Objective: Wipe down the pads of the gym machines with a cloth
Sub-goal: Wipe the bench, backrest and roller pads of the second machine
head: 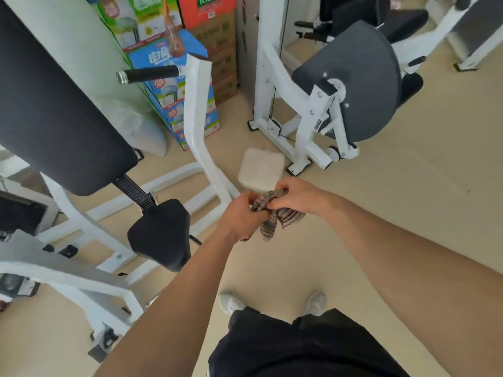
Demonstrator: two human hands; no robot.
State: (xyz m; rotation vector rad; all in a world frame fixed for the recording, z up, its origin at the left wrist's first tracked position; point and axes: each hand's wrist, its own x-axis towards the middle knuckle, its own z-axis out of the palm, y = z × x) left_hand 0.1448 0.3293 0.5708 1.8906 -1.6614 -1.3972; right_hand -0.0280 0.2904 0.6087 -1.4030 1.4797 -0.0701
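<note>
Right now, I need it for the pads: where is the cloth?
In the head view, near centre, the cloth is held between the left hand and right hand, just right of the black seat pad.

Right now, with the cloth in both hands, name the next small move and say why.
Probably carry the cloth to the black seat pad at the left. The left hand and right hand both grip the cloth bunched in mid-air, touching no pad, and that seat pad looks nearest to them.
</note>
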